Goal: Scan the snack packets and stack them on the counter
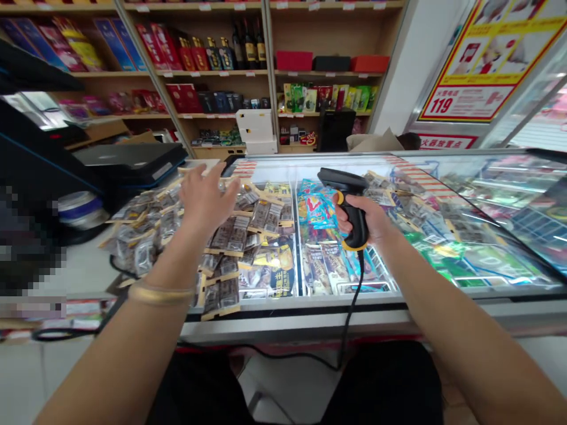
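The right hand (370, 221) is gripping the barcode scanner (348, 203) over the freezer lid (443, 283); the left hand (206, 198), fingers spread, is hovering over the snack packets (230, 236).

Bright, glassy glare; warped, blurred edges.

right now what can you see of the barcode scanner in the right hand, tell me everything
The barcode scanner is a black handheld gun type, plastic by the look, with yellow trim at the handle's base. The right hand grips its handle, holding it upright above the glass lid of the freezer, head pointing left toward the pile of packets. A black cable hangs from the handle's bottom, down over the freezer's front edge.
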Available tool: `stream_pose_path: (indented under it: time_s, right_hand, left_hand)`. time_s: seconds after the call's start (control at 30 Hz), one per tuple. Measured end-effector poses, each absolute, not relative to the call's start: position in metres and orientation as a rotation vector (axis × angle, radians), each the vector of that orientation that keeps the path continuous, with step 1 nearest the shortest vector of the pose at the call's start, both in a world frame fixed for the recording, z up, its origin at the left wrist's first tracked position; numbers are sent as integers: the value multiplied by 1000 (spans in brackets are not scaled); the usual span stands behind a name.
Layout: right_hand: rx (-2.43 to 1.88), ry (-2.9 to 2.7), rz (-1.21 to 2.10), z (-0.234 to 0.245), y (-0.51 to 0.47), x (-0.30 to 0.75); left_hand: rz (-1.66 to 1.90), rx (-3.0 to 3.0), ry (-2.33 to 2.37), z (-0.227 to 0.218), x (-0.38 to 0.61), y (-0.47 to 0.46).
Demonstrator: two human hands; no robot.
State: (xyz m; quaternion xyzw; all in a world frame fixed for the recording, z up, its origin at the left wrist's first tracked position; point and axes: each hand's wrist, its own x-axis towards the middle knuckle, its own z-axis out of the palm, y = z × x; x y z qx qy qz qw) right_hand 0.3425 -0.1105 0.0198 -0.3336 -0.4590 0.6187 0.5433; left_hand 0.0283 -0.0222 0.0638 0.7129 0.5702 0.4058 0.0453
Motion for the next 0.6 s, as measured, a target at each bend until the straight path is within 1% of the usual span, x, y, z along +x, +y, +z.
stream_pose_path:
  time_s: [0.1,0.3,0.43,0.6]
  right_hand:
    - [-865,-1061,1362,22,-131,393]
    - [-1002,-930,1177,12,-183,491]
    - [-1019,-832,1093,-3,-210,527]
    - [-955,-790,1076,-14,-217,533]
  left_hand:
    - [1293,2242,1442,61,86,-26]
    - [967,2338,971,30,249,-46]
    - [739,2266,904,8,341,-62]
    - [595,2318,984,-8,408,-67]
